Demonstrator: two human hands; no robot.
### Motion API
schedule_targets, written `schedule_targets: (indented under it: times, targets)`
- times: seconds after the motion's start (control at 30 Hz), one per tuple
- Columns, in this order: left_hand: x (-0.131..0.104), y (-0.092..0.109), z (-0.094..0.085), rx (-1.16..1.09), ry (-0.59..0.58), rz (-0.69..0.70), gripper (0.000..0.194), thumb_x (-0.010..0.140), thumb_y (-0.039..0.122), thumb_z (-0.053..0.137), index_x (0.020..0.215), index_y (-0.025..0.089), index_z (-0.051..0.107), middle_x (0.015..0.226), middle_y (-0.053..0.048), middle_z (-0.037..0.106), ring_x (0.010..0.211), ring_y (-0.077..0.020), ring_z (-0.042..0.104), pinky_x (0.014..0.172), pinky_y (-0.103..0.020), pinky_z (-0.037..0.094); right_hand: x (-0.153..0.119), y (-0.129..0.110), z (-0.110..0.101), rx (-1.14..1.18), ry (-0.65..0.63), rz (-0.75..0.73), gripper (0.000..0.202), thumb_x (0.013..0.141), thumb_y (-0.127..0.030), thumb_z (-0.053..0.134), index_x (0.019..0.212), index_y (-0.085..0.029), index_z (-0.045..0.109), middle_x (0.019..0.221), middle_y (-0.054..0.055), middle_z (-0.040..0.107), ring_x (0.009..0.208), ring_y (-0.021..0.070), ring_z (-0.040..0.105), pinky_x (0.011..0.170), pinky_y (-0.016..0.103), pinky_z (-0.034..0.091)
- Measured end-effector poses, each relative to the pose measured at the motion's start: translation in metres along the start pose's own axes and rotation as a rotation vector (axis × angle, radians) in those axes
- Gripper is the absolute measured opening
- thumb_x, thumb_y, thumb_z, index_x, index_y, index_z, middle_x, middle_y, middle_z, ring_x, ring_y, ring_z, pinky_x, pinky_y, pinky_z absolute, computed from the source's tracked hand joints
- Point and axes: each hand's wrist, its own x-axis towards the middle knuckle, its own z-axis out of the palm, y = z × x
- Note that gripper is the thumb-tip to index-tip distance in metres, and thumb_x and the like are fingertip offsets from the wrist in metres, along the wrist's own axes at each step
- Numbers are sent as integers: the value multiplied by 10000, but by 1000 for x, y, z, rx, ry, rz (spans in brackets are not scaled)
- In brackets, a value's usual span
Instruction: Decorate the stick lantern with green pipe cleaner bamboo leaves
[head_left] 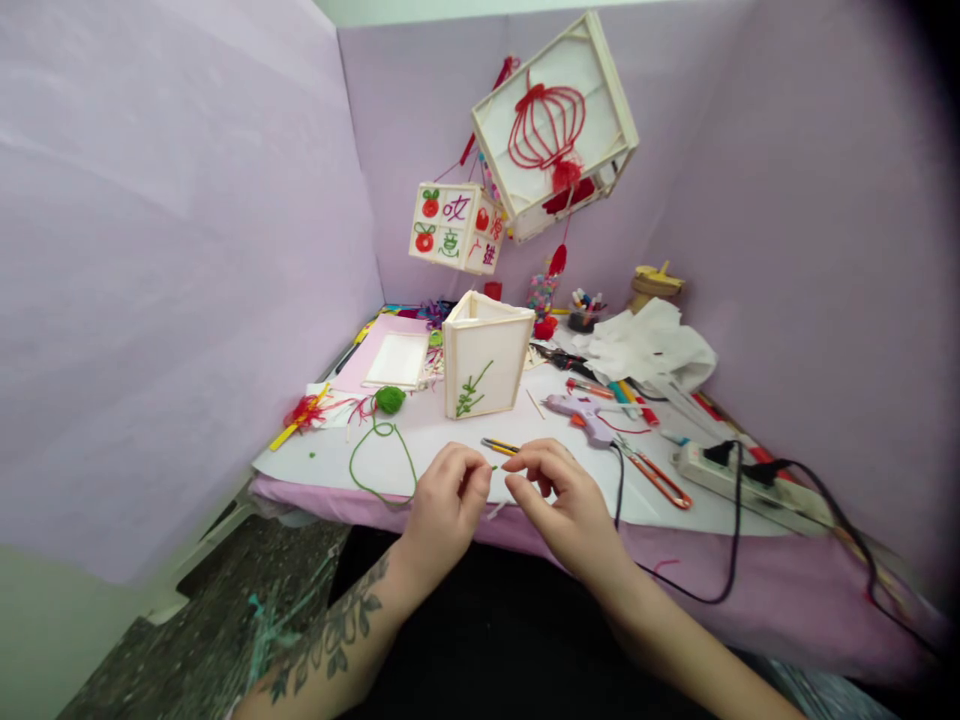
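My left hand point(448, 497) is pinched at the near edge of the table, with a short green tip showing at its fingertips. A strand of green yarn point(412, 455) loops from a small green yarn ball point(390, 400) down to this hand. Just to the right, my right hand point(570, 497) faces it with thumb and forefinger apart and nothing visible between them. Beyond both hands stands a white three-sided lantern point(504, 375) with wooden edges and a green sprig on its front. A yellow and black craft knife point(499, 446) lies between the hands and the lantern.
A lilac glue gun point(592, 415), orange-handled scissors point(656, 478) and a power strip point(739, 480) with a black cable occupy the right side. Crumpled white sheets point(649, 345) lie behind. A white framed panel point(397, 360) rests at left. Overhead hangs a large lantern point(551, 120).
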Motion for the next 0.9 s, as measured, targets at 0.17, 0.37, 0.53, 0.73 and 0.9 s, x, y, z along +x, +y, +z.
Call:
schedule_targets:
  times: [0.17, 0.37, 0.53, 0.73, 0.9]
  targets:
    - [-4, 0, -2, 124, 33, 343, 85, 919, 112, 503, 887, 189, 520, 802, -8, 534, 768, -135, 519, 711, -259, 430, -7, -8, -6, -19, 2, -59, 72, 872, -185, 606, 924, -228, 632, 878, 23, 592, 740, 148, 540, 617, 266, 428]
    - [-3, 8, -1, 27, -72, 138, 150, 949, 203, 484, 804, 188, 518, 752, 4, 526, 697, -126, 511, 629, -238, 408, -7, -11, -5, -21, -6, -79, 61, 888, -175, 583, 869, -223, 616, 844, 17, 592, 737, 147, 534, 637, 268, 430]
    - [-4, 5, 1, 26, -60, 122, 100, 938, 203, 516, 854, 187, 568, 784, -9, 574, 726, -134, 554, 635, -240, 434, -4, -11, -5, 20, -17, 9, 124, 893, -191, 560, 772, -208, 583, 775, 10, 564, 682, 140, 512, 592, 261, 408]
    - [-6, -3, 2, 74, 77, 309, 186, 873, 142, 628, 1044, 214, 628, 918, -40, 653, 771, -134, 604, 648, -237, 492, -3, -11, -5, 113, -33, 101, 150, 892, -235, 558, 747, -202, 575, 740, 4, 545, 661, 137, 506, 591, 259, 405]
    - [-6, -3, 1, 75, 103, 357, 250, 867, 104, 629, 1079, 232, 663, 932, -45, 659, 847, -145, 643, 722, -252, 542, -3, -11, -2, 171, -50, 141, 158, 882, -248, 564, 732, -200, 577, 733, 1, 546, 656, 135, 516, 587, 251, 413]
